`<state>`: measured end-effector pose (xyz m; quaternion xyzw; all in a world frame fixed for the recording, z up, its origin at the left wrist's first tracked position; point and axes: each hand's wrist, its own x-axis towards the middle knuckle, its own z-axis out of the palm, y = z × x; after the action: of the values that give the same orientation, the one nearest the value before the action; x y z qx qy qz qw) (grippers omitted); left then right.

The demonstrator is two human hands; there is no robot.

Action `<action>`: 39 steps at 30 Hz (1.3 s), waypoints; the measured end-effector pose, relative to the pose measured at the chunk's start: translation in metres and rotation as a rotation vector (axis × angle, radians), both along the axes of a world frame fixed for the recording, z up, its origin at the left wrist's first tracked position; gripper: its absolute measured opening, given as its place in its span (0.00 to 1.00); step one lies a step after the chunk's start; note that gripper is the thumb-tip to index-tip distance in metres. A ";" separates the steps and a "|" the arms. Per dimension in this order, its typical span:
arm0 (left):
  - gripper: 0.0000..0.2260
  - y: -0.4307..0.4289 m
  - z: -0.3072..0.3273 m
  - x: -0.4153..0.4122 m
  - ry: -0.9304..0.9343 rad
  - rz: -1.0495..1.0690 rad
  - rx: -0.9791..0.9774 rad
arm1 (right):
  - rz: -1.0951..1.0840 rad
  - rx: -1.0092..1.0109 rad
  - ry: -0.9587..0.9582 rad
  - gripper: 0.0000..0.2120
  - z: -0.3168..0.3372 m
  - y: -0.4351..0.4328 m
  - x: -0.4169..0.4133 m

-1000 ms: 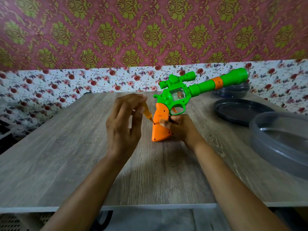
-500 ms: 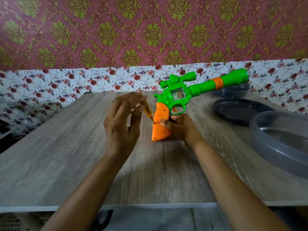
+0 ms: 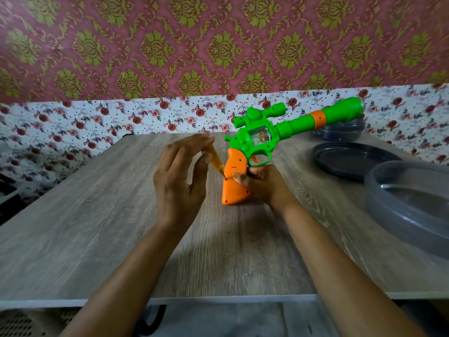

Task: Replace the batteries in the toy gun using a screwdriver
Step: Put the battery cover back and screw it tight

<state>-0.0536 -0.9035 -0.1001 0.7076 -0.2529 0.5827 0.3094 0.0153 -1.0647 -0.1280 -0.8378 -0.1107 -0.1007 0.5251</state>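
Note:
A green toy gun (image 3: 262, 135) with an orange grip (image 3: 234, 183) stands on its grip base at the table's middle, barrel pointing up to the right. My right hand (image 3: 262, 186) grips the orange grip from the right side, thumb across its face. My left hand (image 3: 179, 181) holds a small yellow screwdriver (image 3: 216, 162) between thumb and fingertips. The screwdriver slants down to the right and its tip sits at a screw hole on the left edge of the grip. Most of the handle is hidden behind my fingers.
The wooden table (image 3: 97, 215) carries a dark round lid (image 3: 349, 164) at the right, a clear grey round container (image 3: 410, 205) nearer on the right edge, and another dark container (image 3: 340, 131) behind the barrel. A floral-papered wall stands close behind.
My left fingers have shifted around the screwdriver handle, rolling it, while its tip stays at the grip's screw. The gun and my right hand have hardly moved.

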 end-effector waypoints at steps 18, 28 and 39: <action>0.13 -0.002 0.000 -0.004 0.077 -0.069 -0.056 | 0.033 0.010 -0.028 0.12 -0.002 0.002 0.001; 0.16 -0.001 -0.002 0.000 0.185 -0.106 -0.011 | 0.028 -0.014 -0.012 0.12 0.000 0.001 0.000; 0.10 0.005 -0.001 0.002 0.085 -0.081 -0.289 | 0.141 -0.034 0.036 0.20 0.002 0.003 -0.006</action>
<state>-0.0520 -0.8984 -0.1015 0.6689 -0.1817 0.5696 0.4418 0.0095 -1.0618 -0.1257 -0.8382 -0.1618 -0.0464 0.5187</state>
